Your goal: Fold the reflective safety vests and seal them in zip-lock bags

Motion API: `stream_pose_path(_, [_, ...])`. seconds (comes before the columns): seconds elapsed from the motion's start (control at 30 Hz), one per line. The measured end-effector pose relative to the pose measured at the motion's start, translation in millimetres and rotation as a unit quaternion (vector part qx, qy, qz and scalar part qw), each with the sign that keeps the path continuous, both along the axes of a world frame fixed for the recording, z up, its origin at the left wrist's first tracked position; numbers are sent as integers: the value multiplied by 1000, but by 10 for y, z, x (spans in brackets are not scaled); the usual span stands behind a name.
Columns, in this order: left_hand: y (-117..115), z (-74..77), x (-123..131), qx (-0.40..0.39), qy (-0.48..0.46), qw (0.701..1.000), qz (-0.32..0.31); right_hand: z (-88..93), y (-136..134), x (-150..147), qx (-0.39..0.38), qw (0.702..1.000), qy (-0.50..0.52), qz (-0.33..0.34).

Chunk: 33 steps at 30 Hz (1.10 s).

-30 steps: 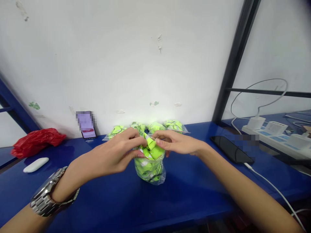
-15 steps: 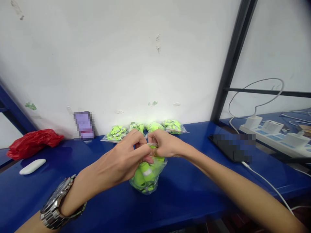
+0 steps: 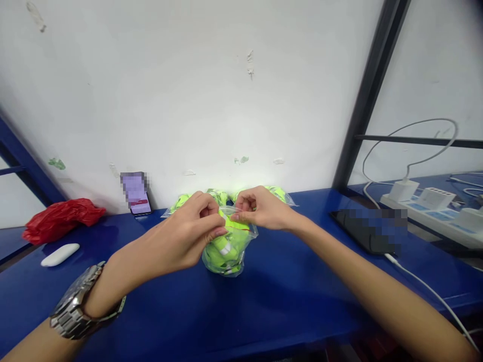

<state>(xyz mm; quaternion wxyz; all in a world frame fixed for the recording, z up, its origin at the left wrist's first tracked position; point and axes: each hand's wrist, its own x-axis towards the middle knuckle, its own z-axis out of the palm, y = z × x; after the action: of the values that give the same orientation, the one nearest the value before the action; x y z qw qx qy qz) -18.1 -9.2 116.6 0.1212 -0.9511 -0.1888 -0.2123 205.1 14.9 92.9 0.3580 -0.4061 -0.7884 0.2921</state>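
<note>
The hands have drawn apart since the last moment, the left hand [image 3: 181, 236] and right hand [image 3: 260, 208] now pinching the mouth of a clear plastic bag [image 3: 247, 234]. Stuffed with neon-green pieces [image 3: 228, 251], it stands at 12 o'clock on the blue counter [image 3: 302, 301].

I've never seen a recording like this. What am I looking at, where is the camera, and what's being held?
There's no machine here. These are a person's two bare hands, filmed by a camera worn on the head that looks forward and down. The left hand, with a metal wristwatch on its wrist, and the right hand both pinch the top edge of a clear plastic bag of neon-green items. More bags of the same green items lie behind it, by the wall, on a blue table. The table also holds a red plastic bag, a white oblong object and two phones. A white power strip sits off to the right.
</note>
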Motion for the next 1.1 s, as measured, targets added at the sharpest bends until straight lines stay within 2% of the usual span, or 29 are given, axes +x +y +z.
stream_pose_path(0.07, [49, 31, -28, -1, 5, 1000, 11, 37, -31, 3, 27, 999, 27, 6])
stream_pose_path(0.13, [106, 38, -42, 18, 6, 1000, 22, 41, -98, -15, 100, 994, 50, -5])
stream_pose_path(0.23, [164, 20, -40, 44, 11, 998, 36, 0, -234, -13, 196, 981, -2, -7])
stream_pose_path(0.33, [160, 6, -42, 37, 15, 998, 49, -50, -329, 71, 157, 982, -97, 43])
stream_pose_path(0.43, [131, 23, -63, 7, 17, 999, 48, -77, -344, 169, 130, 979, -138, 81])
stream_pose_path(0.5, [126, 49, -86, -27, 13, 999, 46, -84, -331, 193, 162, 971, -155, 80])
stream_pose_path(0.63, [165, 84, -140, -104, 2, 993, 57, -98, -350, 110, 285, 942, -178, 24])
stream_pose_path(0.7, [185, 79, -164, -119, -5, 991, 55, -108, -393, 28, 333, 926, -178, 15])
stream_pose_path(0.9, [176, 29, -230, -93, -44, 994, 30, -140, -467, -206, 326, 924, -183, 82])
stream_pose_path(1.1, [127, -39, -331, -69, -44, 997, -6, -155, -401, -357, 323, 920, -200, 97])
